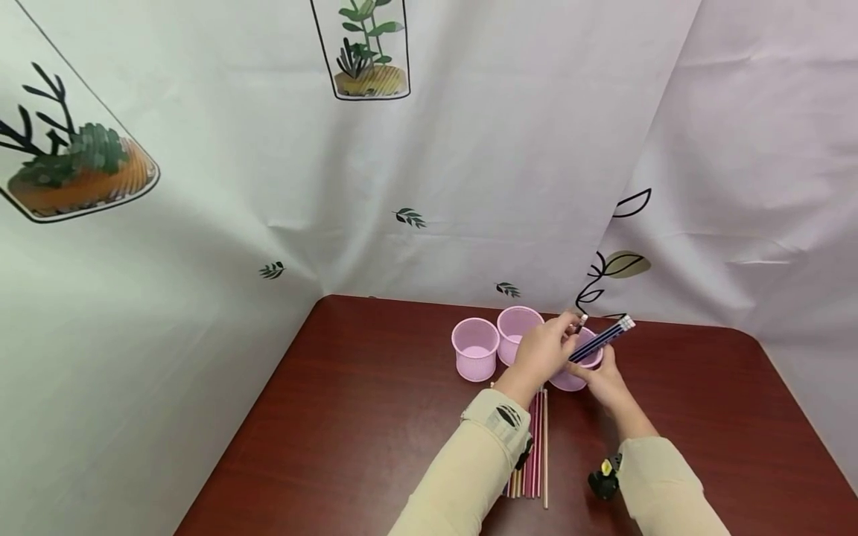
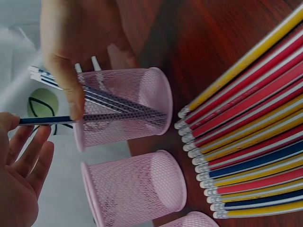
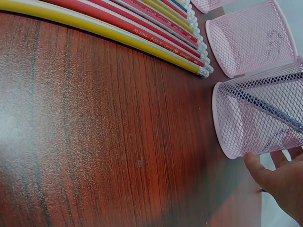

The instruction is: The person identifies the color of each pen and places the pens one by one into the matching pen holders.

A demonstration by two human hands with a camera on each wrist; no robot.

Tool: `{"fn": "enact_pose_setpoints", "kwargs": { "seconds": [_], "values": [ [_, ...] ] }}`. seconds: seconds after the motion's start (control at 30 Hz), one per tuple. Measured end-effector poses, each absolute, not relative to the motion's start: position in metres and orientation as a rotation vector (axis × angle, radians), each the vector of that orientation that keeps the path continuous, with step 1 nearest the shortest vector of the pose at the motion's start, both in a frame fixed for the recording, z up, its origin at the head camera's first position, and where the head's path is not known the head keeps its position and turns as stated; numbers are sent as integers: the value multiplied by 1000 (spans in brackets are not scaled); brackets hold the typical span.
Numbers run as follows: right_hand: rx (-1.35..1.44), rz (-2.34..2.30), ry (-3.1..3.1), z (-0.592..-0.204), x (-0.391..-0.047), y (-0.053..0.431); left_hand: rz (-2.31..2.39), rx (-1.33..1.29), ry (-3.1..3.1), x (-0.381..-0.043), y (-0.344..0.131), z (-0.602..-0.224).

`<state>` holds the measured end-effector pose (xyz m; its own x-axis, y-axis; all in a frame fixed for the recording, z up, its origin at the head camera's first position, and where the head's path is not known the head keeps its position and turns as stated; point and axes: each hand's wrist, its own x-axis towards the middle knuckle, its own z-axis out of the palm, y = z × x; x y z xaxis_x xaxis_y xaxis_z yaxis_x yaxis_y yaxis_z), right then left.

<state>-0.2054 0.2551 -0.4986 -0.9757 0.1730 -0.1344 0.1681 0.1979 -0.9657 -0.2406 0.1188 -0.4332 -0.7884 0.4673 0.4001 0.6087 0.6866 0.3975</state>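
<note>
Pencils (image 2: 246, 135) lie side by side on the table (image 1: 348, 417), about fourteen in the left wrist view: yellow, red and two dark blue, their white-tipped ends toward the far edge. The lower ends are cut off there, and in the head view the left sleeve (image 1: 456, 476) covers much of the row, so the count is not certain.

Three pink mesh cups stand near the table's far edge: a left cup (image 1: 476, 365), a middle cup (image 1: 511, 348) partly behind the left arm, and a right cup (image 1: 568, 382), nearest the far right corner.

The left hand (image 1: 541, 348) has its grip pinched on one dark blue pencil (image 2: 47, 120), whose lower part is inside the right cup. A bundle of dark blue pencils (image 1: 605, 339) leans in that same cup; at least three white ends show, but they overlap too closely to count surely. The right hand (image 1: 608, 383) grips the right cup, one digit at the rim; some of its fingers are hidden behind the mesh wall.
</note>
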Motion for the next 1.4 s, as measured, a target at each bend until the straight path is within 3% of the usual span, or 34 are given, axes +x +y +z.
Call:
{"fn": "enact_pose_setpoints", "kwargs": {
  "seconds": [0.87,1.4],
  "values": [
    [-373,1971,-2404,-501,-204,245,-760,-673,-2741,-247,108,-453],
    [-370,1943,-2329,-503,-203,249,-1021,-653,-2651,-236,39,-476]
  ]
}}
